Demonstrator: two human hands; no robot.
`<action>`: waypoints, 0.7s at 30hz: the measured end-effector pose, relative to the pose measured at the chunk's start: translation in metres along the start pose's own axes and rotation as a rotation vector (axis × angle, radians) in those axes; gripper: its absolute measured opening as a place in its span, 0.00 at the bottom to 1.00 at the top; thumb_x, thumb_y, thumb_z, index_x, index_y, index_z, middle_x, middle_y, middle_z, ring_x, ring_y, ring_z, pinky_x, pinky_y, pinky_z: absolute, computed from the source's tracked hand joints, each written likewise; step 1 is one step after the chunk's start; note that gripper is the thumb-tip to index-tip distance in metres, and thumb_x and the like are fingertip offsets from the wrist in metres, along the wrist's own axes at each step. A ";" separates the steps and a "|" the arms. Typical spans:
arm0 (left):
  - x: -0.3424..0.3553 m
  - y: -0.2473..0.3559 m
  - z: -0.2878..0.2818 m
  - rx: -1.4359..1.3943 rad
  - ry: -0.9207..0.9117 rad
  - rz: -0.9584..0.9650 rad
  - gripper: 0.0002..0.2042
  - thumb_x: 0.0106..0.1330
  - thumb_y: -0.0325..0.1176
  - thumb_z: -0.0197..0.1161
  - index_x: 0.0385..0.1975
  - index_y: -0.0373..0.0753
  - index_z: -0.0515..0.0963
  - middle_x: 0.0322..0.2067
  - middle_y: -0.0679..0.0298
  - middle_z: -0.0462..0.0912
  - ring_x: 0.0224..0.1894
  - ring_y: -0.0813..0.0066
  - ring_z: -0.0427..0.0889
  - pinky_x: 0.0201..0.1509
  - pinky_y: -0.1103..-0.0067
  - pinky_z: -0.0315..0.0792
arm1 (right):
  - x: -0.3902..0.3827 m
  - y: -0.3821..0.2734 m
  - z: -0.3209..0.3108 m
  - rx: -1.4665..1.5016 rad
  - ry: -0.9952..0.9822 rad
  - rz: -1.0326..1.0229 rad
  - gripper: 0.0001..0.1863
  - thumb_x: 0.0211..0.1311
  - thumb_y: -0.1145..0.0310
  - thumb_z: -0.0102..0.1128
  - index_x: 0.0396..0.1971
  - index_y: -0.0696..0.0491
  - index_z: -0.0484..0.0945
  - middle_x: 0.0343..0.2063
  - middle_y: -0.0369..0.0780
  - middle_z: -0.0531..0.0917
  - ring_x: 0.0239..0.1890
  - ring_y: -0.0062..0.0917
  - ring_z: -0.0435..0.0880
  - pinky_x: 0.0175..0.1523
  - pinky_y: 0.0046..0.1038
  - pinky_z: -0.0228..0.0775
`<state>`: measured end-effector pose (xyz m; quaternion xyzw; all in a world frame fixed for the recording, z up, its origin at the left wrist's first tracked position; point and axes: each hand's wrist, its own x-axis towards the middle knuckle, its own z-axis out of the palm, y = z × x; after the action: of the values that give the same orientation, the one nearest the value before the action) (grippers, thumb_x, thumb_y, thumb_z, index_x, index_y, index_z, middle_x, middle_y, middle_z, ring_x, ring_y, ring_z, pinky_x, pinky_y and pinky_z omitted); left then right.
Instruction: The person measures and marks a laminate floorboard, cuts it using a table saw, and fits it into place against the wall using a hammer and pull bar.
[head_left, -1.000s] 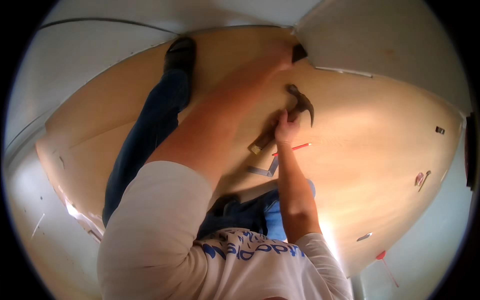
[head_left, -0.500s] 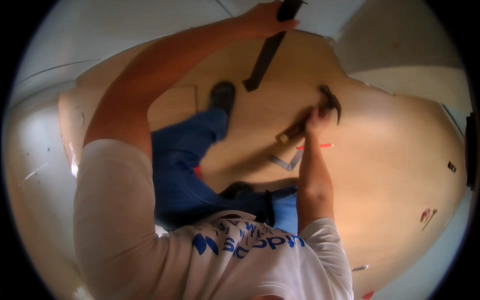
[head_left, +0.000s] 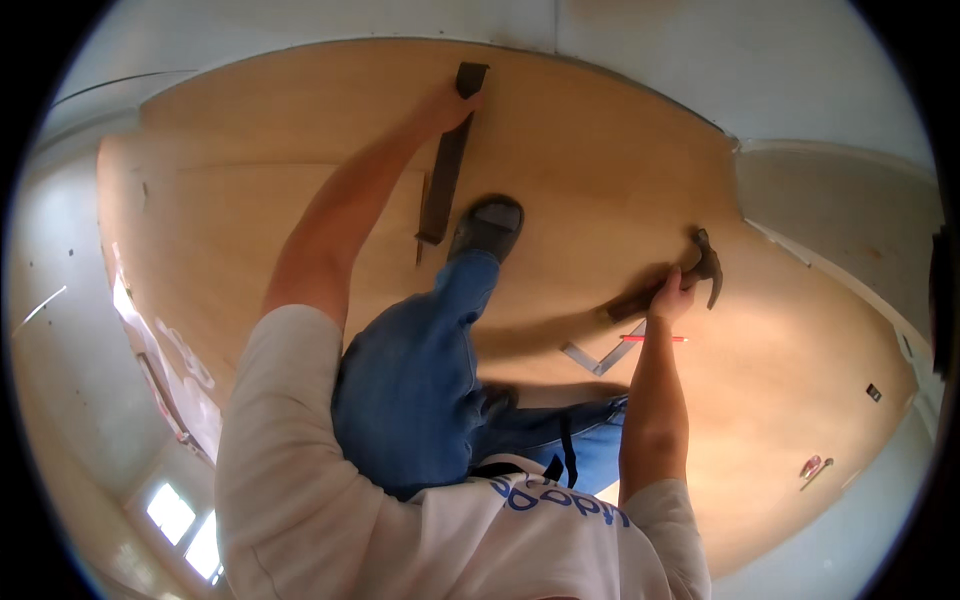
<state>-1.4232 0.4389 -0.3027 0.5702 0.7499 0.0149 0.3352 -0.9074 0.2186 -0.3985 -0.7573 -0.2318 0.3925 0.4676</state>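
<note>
My left hand [head_left: 457, 108] is closed around the upper part of a long dark flat bar [head_left: 443, 185] with short bent ends. The bar slants over the wood-coloured panel, and its lower end is beside my shoe [head_left: 490, 225]. Whether it touches the panel I cannot tell. My right hand [head_left: 672, 298] grips a claw hammer [head_left: 709, 265] by the handle, close to its head. Below the hammer, a red pencil [head_left: 652, 338] and a grey metal L-shaped square [head_left: 599, 369] lie on the panel, partly behind my right forearm.
My legs in blue jeans [head_left: 400, 380] fold over the wide wooden panel [head_left: 560, 150]. A small black item [head_left: 873, 393] and a small red tool [head_left: 810, 466] lie at the right. Pale walls [head_left: 640, 35] border the far side, and a torn white sheet [head_left: 165, 340] is at the left.
My left hand has brought the dark bar nearer and to the left, beside my shoe. The whole view has shifted, and the hammer stays in my right hand.
</note>
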 end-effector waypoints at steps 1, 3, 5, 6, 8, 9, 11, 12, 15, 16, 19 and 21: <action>0.009 0.000 0.002 0.000 -0.012 0.016 0.39 0.68 0.64 0.61 0.54 0.25 0.77 0.45 0.39 0.85 0.48 0.43 0.86 0.51 0.59 0.79 | -0.001 -0.002 -0.002 0.009 0.007 0.018 0.12 0.70 0.64 0.63 0.40 0.56 0.74 0.22 0.38 0.79 0.16 0.25 0.78 0.21 0.28 0.72; 0.024 -0.029 0.001 0.132 0.067 -0.018 0.40 0.68 0.65 0.60 0.55 0.25 0.76 0.48 0.37 0.84 0.50 0.41 0.84 0.53 0.58 0.78 | 0.002 -0.006 0.019 0.079 -0.027 0.051 0.12 0.70 0.64 0.64 0.41 0.56 0.74 0.22 0.38 0.80 0.16 0.25 0.79 0.21 0.28 0.72; 0.025 -0.036 0.009 0.222 0.114 0.014 0.40 0.69 0.65 0.59 0.56 0.25 0.76 0.50 0.37 0.83 0.52 0.40 0.83 0.55 0.57 0.77 | 0.002 -0.009 0.013 0.134 -0.024 0.059 0.12 0.70 0.64 0.64 0.40 0.56 0.74 0.22 0.38 0.80 0.16 0.25 0.78 0.20 0.28 0.71; 0.017 -0.044 0.011 0.262 0.136 0.043 0.39 0.69 0.65 0.59 0.56 0.26 0.76 0.51 0.37 0.82 0.54 0.39 0.82 0.56 0.57 0.77 | 0.002 -0.010 0.012 0.139 -0.028 0.054 0.12 0.70 0.64 0.64 0.40 0.56 0.74 0.22 0.39 0.80 0.16 0.25 0.79 0.20 0.28 0.72; -0.004 -0.053 0.020 0.367 0.090 0.084 0.37 0.70 0.63 0.58 0.56 0.26 0.76 0.53 0.37 0.80 0.56 0.39 0.79 0.58 0.57 0.76 | 0.001 -0.010 0.006 0.144 -0.024 0.060 0.12 0.69 0.64 0.64 0.41 0.56 0.75 0.22 0.39 0.81 0.16 0.25 0.79 0.20 0.28 0.72; -0.020 -0.061 0.025 0.428 0.031 0.094 0.36 0.71 0.61 0.58 0.55 0.27 0.77 0.54 0.38 0.79 0.56 0.39 0.78 0.59 0.57 0.75 | 0.001 -0.009 0.001 0.139 -0.018 0.061 0.12 0.70 0.64 0.64 0.41 0.56 0.75 0.22 0.39 0.81 0.16 0.25 0.79 0.20 0.28 0.72; -0.066 -0.103 0.041 0.436 0.162 0.296 0.29 0.74 0.56 0.57 0.53 0.31 0.79 0.52 0.43 0.81 0.54 0.40 0.79 0.57 0.56 0.76 | 0.010 0.000 -0.002 0.148 -0.001 0.052 0.12 0.70 0.64 0.64 0.41 0.56 0.75 0.22 0.39 0.80 0.16 0.25 0.79 0.20 0.28 0.72; -0.092 -0.146 0.044 0.487 0.206 0.431 0.26 0.73 0.54 0.58 0.49 0.32 0.80 0.52 0.43 0.81 0.54 0.40 0.79 0.58 0.55 0.75 | 0.005 0.000 0.008 0.119 -0.015 0.053 0.11 0.70 0.65 0.64 0.41 0.56 0.75 0.22 0.39 0.80 0.16 0.25 0.79 0.20 0.28 0.72; -0.149 -0.180 0.046 0.368 0.153 0.297 0.21 0.73 0.50 0.59 0.45 0.36 0.83 0.50 0.45 0.82 0.55 0.42 0.79 0.58 0.56 0.75 | -0.001 -0.010 0.010 0.040 -0.005 0.059 0.10 0.70 0.66 0.63 0.41 0.56 0.74 0.22 0.39 0.78 0.16 0.26 0.77 0.20 0.29 0.71; -0.153 -0.169 0.041 0.374 -0.046 0.152 0.20 0.73 0.49 0.58 0.46 0.37 0.83 0.50 0.45 0.82 0.54 0.43 0.79 0.58 0.57 0.75 | -0.001 -0.014 0.009 0.045 0.005 0.067 0.09 0.71 0.68 0.61 0.41 0.56 0.73 0.22 0.39 0.77 0.16 0.27 0.76 0.21 0.30 0.71; -0.156 -0.146 0.024 0.306 -0.260 -0.092 0.20 0.75 0.49 0.55 0.46 0.38 0.84 0.45 0.44 0.83 0.52 0.44 0.80 0.56 0.58 0.76 | -0.002 -0.018 0.009 0.089 -0.003 0.060 0.08 0.72 0.69 0.59 0.40 0.57 0.72 0.21 0.39 0.75 0.17 0.28 0.74 0.21 0.30 0.71; -0.130 -0.148 0.025 0.150 0.096 0.028 0.22 0.77 0.50 0.52 0.42 0.37 0.84 0.37 0.43 0.84 0.50 0.42 0.81 0.52 0.57 0.76 | -0.004 -0.020 0.015 0.111 -0.013 0.055 0.07 0.72 0.69 0.59 0.40 0.56 0.72 0.21 0.39 0.75 0.17 0.27 0.74 0.21 0.30 0.70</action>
<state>-1.5193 0.2660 -0.3189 0.6029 0.7561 -0.0094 0.2547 -0.9212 0.2327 -0.3833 -0.7339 -0.1919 0.4222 0.4963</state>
